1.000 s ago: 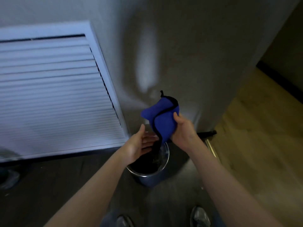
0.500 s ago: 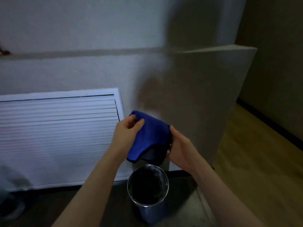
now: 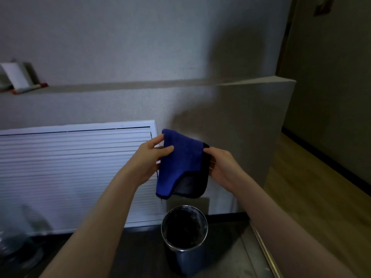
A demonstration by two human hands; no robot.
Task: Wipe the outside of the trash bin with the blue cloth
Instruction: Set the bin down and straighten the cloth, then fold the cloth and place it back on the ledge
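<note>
A: You're pinching the cloth (image 3: 181,163) with both hands. Your left hand (image 3: 149,160) is gripping its upper left edge, thumb in front, fingers behind. Your right hand (image 3: 220,167) is gripping the right edge, where the dark underside is folding out.

B: How is it hanging?

A: Draped between the two hands, lower corner drooping toward the floor. You're holding it up at about the level of the vent's (image 3: 76,171) top rail, in front of the wall (image 3: 241,137).

B: And the bin (image 3: 184,240)?

A: It's standing upright on the floor, straight below the cloth, well apart from it. Its long axis is running vertical; the open mouth is facing you, so you're seeing mostly the dark inside and a strip of metal outer wall at the near side.

B: Which hand is nearer?

A: Neither, really; the bin is sitting between your forearms, perhaps slightly toward the right one. I'd judge the move ahead is straight down, then round the outside wall. Nothing is touching the bin yet.
</note>
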